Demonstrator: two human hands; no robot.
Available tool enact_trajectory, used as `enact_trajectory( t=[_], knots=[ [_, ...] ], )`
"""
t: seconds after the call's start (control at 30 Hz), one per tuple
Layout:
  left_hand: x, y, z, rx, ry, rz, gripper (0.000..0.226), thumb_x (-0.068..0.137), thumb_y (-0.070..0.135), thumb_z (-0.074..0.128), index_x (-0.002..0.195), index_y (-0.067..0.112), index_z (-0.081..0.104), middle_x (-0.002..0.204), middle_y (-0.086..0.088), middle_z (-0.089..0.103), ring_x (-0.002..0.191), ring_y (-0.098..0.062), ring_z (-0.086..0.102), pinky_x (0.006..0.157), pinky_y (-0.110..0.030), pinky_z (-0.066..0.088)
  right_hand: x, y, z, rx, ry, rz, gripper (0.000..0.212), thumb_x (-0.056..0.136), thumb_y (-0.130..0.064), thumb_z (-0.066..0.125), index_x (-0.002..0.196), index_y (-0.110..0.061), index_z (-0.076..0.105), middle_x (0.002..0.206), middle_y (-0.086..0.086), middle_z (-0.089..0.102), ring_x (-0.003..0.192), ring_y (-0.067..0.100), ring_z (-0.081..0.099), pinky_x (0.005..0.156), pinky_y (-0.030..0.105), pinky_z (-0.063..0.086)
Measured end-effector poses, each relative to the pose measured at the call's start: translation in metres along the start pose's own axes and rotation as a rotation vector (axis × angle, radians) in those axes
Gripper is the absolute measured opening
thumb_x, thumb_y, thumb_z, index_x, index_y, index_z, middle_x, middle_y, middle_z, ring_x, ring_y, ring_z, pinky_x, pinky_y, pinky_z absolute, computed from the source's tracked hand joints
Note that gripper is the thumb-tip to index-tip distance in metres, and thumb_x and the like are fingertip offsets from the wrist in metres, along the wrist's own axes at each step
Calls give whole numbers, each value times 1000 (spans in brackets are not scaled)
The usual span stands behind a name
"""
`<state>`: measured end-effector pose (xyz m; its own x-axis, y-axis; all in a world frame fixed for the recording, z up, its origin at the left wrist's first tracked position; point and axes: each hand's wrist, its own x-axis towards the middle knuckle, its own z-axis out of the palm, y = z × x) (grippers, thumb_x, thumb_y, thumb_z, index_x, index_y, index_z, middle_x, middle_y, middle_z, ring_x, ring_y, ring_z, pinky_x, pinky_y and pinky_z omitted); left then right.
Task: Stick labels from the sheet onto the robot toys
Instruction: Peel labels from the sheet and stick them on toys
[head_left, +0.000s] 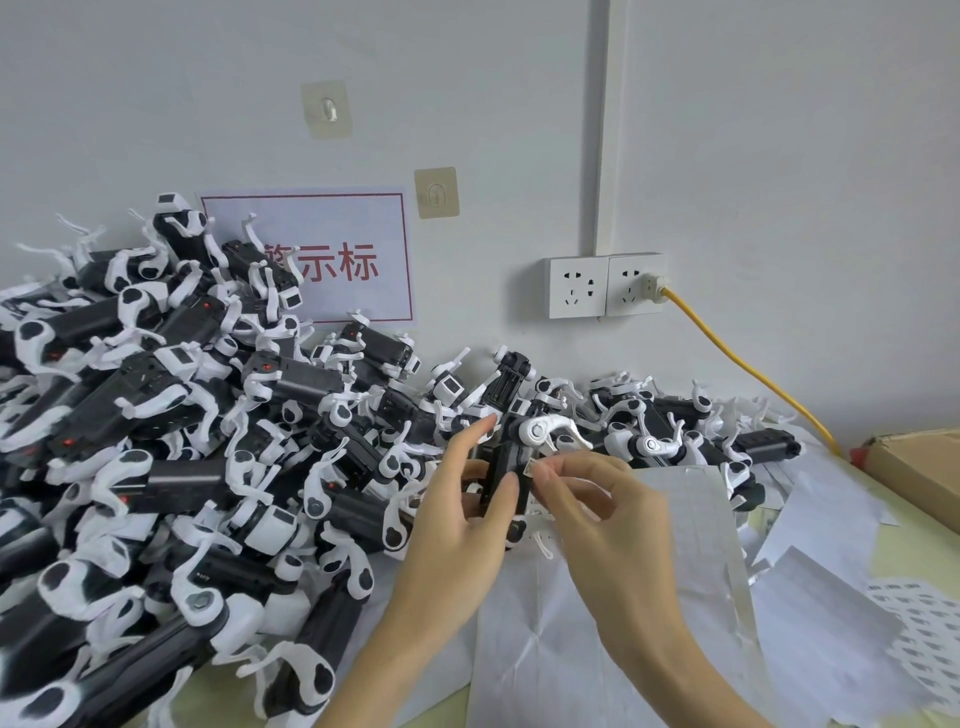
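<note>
Left hand (462, 514) grasping black robot toy (506, 467) beside toy heap (171, 415); right hand (602, 514) pinching small label (529, 469) against it, above label sheet (691, 499).

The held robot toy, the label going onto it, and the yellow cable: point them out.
held robot toy (506, 457), head view, black body
label (529, 468), head view, its face by the right fingertips
yellow cable (727, 349), head view, mid-length

The toy pile (156, 441) runs off the frame's left edge and hides part of the wall sign (332, 254). The label (530, 469) at the fingertips is too small to read. The cardboard box (914, 467) is cut off at right.
</note>
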<state>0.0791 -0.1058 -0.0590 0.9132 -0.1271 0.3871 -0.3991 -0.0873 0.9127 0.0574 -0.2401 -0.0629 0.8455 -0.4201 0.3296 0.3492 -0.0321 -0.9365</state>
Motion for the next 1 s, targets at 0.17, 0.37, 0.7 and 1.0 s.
enact_trajectory(
  t=[0.17, 0.37, 0.7, 1.0],
  knots=[
    [-1, -1, -2, 56, -96, 18, 62, 109, 22, 51, 142, 74, 41, 114, 9, 61, 109, -15, 63, 104, -32, 53, 0, -5, 0, 81, -62, 79, 13, 92, -21, 79, 81, -27, 80, 92, 6, 79, 86, 14, 78, 70, 20, 53],
    [0, 5, -2, 56, -112, 65, 59, 107, 19, 50, 142, 66, 49, 142, 44, 51, 136, 20, 42, 106, -14, 37, 1, -6, -2, 75, -76, 80, 8, 91, -21, 81, 83, -20, 81, 89, 5, 80, 91, 19, 78, 86, 37, 59],
    [1, 4, -3, 32, -70, 118, 50, 105, 28, 58, 140, 64, 53, 131, 39, 62, 69, -10, 57, 73, -25, 54, -1, -8, -1, 70, -81, -10, 3, 88, -16, 83, 85, -17, 82, 90, 7, 78, 92, 19, 78, 94, 43, 60],
    [1, 0, -3, 4, -47, 132, 55, 107, 16, 59, 139, 60, 56, 104, 6, 75, 46, -9, 35, 46, -17, 36, -2, -7, 0, 57, -64, -65, 9, 88, -12, 82, 82, -18, 82, 89, 5, 77, 88, 16, 77, 89, 38, 61]
  ],
)
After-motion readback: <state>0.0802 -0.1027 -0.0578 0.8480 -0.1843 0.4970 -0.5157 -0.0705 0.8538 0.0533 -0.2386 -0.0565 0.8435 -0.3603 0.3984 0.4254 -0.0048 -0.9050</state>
